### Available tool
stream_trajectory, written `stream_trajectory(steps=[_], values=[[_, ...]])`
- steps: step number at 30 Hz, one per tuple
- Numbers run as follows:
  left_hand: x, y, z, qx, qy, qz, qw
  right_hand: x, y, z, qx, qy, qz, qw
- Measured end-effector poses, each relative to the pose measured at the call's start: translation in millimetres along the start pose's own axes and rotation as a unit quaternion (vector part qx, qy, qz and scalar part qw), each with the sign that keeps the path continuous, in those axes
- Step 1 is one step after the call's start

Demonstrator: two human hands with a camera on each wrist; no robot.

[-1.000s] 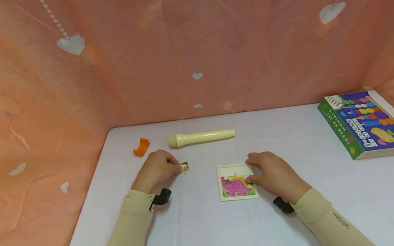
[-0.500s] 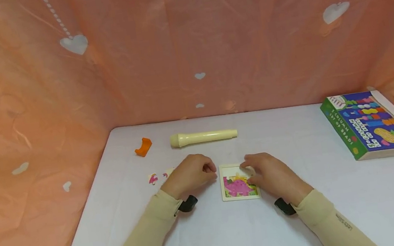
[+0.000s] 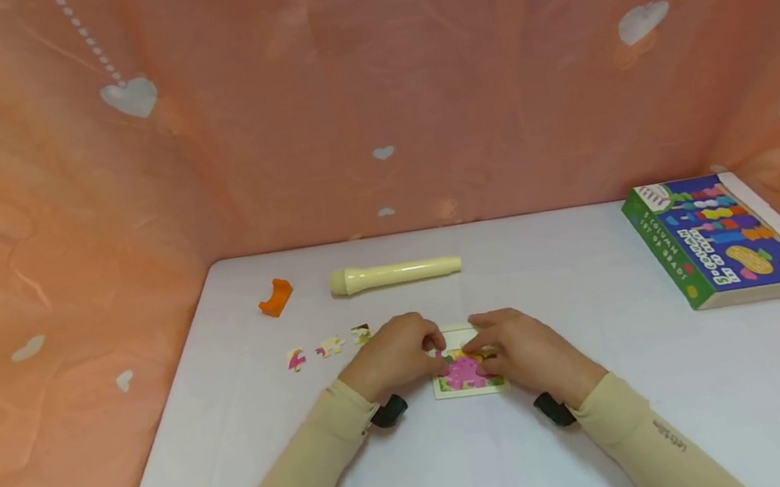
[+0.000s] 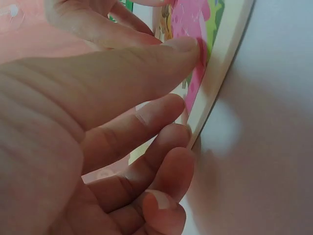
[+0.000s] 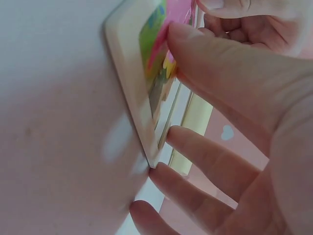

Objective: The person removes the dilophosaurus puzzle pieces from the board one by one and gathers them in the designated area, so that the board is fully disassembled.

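Your left hand (image 3: 399, 350) joins your right hand (image 3: 531, 350) on the dinosaur jigsaw (image 3: 463, 376), so both touch it, fingers parted, three loose pieces (image 3: 330, 347) aside.

On the white surface (image 3: 429, 471), an orange block (image 3: 275, 298) left of a pale-yellow stick (image 3: 396, 274); far right, a printed box (image 3: 731, 238). Behind, heart-patterned orange cloth (image 3: 495, 137).
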State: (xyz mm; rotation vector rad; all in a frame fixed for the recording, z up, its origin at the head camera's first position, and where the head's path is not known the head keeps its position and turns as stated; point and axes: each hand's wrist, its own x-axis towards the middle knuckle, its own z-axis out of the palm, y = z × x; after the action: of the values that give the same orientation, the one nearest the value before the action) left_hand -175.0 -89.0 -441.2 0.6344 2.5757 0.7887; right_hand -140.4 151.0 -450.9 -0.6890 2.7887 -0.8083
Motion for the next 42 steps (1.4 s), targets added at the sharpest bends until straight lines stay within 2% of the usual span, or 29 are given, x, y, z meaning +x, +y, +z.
stream_trajectory(steps=[4,24,42], values=[[-2.0,0.5,1.5,-0.006,0.000,-0.012,0.9999,1.9,-0.4,0.4,-0.004,-0.007,-0.004,1.0000],[-1.6,2.4,2.6,0.003,0.010,-0.009,0.9999,0.0,-1.6,-1.5,-0.003,-0.001,0.005,1.0000],[-1.6,4.0,4.0,0.004,0.009,-0.019,0.9998,1.2,-1.6,-0.5,-0.013,-0.002,0.006,0.9999]])
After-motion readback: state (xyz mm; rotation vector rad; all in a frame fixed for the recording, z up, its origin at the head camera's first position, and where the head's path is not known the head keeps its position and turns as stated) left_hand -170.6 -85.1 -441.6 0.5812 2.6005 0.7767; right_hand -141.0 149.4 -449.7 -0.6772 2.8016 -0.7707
